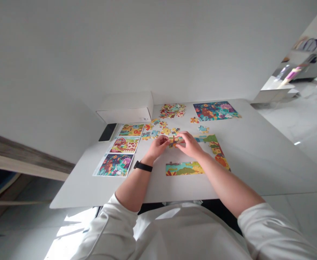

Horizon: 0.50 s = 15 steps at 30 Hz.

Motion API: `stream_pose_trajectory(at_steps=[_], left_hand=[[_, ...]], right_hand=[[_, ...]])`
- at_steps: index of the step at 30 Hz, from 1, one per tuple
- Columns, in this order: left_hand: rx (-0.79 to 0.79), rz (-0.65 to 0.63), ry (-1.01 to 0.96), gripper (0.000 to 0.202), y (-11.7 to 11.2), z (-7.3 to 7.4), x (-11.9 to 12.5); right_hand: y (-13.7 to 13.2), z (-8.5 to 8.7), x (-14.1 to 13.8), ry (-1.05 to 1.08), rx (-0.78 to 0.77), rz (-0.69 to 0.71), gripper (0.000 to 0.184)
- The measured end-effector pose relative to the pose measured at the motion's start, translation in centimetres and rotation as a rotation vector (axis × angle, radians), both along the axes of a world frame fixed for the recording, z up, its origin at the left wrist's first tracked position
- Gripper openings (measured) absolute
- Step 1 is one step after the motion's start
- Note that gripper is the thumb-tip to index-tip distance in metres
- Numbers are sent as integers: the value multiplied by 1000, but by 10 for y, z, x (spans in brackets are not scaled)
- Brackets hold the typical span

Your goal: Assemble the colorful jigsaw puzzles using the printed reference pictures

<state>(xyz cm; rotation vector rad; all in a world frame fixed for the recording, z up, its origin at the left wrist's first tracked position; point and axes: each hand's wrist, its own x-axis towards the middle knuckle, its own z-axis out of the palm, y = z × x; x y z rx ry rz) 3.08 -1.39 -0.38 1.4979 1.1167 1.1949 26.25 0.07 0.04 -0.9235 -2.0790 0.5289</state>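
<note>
My left hand (159, 146), with a black band on its wrist, has its fingers curled at the left edge of a small jigsaw puzzle piece (172, 141). From the other side, my right hand (190, 145) bends its thumb and forefinger to the same piece. Its far fingers are partly hidden. Beneath and around my right hand lies a partly joined puzzle: a near strip (184, 169) with green and yellow scenery and a right side (218, 151) joined to a top row. Loose puzzle pieces (163, 127) lie just beyond my left hand.
A heap of pieces (172, 110) lies by the wall beside a white box (126, 108). A completed dark-blue puzzle (216, 110) is at the back right. Three picture sheets (123, 145) lie at left near a phone (108, 132). Single pieces (203, 129) sit behind my right hand.
</note>
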Motion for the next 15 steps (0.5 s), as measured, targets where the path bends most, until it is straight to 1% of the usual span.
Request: stream_pose_trajectory(at_steps=[2,5,11,15], left_hand=[[-12,-7,-34,50,2,-2,0],[-37,2,-41,51,3,-2,0],[-81,44,1,46,0,4,-2],[-122,68,27,41,-1,5,-2]], right_hand=[[-2,3,0,-50,63,26,39],[-4,4,-2,-103,94,44,42],[-3,-4,-4,-133,154,23,41],[-2,-8,-5,-156,159,13,40]])
